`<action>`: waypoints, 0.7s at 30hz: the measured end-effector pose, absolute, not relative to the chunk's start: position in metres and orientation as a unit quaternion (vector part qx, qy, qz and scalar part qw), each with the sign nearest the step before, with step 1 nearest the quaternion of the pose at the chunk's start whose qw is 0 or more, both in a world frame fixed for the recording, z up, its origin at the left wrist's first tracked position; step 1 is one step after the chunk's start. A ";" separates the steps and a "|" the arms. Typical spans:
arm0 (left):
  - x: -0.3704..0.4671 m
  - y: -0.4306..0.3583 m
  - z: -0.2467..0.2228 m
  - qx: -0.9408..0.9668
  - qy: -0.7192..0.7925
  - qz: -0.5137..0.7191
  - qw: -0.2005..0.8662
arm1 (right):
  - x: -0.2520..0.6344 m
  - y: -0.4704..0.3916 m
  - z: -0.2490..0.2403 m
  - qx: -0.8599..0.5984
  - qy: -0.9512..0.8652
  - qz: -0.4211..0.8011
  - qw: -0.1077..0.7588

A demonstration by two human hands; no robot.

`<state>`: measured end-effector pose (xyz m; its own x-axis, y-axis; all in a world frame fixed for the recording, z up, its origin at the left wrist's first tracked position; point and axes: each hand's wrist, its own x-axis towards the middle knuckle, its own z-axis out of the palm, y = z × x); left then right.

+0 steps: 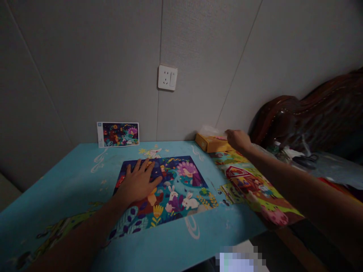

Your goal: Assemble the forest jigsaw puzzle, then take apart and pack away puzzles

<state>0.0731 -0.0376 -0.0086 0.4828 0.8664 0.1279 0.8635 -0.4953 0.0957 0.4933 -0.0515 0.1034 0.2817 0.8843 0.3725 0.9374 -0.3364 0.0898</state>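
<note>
My left hand (140, 179) lies flat with its fingers spread on the upper left part of a colourful puzzle (177, 181), which shows white rabbits, flowers and a pink peacock. At the far right of the table, my right hand (238, 139) is closed at the right end of a yellow box (208, 144). Clear plastic (211, 130) sticks up out of that box. The right fingertips are partly hidden, so I cannot make out what is in them. A small picture card (120, 134) with a similar scene leans against the wall.
The blue patterned table (70, 173) stands against a grey wall with a white socket (167, 78). A second farm picture (255, 185) lies along the right edge, under my right forearm. Farther right are a dark wooden headboard (312, 102) and a black item (304, 161).
</note>
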 end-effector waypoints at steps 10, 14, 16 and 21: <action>0.075 -0.039 -0.008 0.861 0.503 0.072 0.001 | 0.526 -0.152 0.110 -0.693 -0.710 0.062 -0.108; 0.075 -0.040 -0.007 0.862 0.501 0.081 0.001 | 0.518 -0.153 0.096 -0.686 -0.707 0.145 -0.092; 0.075 -0.040 -0.007 0.860 0.503 0.082 0.004 | 0.514 -0.139 0.095 -0.697 -0.703 0.139 -0.024; 0.075 -0.039 -0.008 0.860 0.501 0.092 0.007 | 0.514 -0.096 0.098 -0.804 -0.480 0.203 0.287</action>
